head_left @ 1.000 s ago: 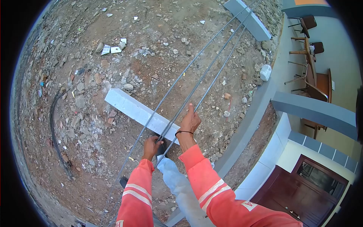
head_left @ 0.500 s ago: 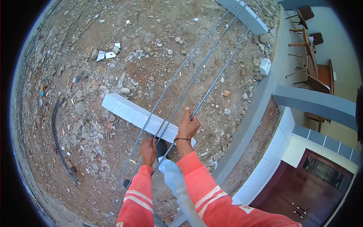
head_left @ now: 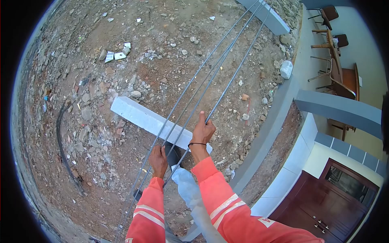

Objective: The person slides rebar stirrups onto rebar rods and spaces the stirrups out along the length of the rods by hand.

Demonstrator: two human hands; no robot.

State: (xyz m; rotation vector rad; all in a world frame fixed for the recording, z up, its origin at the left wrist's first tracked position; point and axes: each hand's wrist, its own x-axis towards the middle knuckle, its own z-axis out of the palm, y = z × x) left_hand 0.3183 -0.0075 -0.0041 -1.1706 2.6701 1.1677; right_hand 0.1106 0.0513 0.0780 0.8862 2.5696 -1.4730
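Note:
Several long thin steel rebar rods run diagonally from the lower left to the upper right. They cross above a pale rectangular beam (head_left: 139, 118) on the ground. My right hand (head_left: 202, 131), with a dark cord at the wrist, is closed around the rightmost rebar rod (head_left: 236, 79). To its left and lower, my left hand (head_left: 158, 161) has its fingers closed on a middle rebar rod (head_left: 178, 118); part of that grip is hidden. The leftmost rebar rod (head_left: 183, 94) passes beside my left hand. Below the hands, a dark shoe (head_left: 173, 154) shows by the beam.
A second pale beam (head_left: 273, 20) lies under the rods' far part. Rubble and broken tile pieces (head_left: 119, 56) cover the dirt. A dark bent hose or cable (head_left: 60, 137) lies left. On the right are a low concrete edge (head_left: 263, 137), a white container (head_left: 286, 69), chairs and brown doors (head_left: 320, 206).
My left hand has shifted slightly left with its rod, and the gap between the middle rods has widened. My right hand stays on the rightmost rod.

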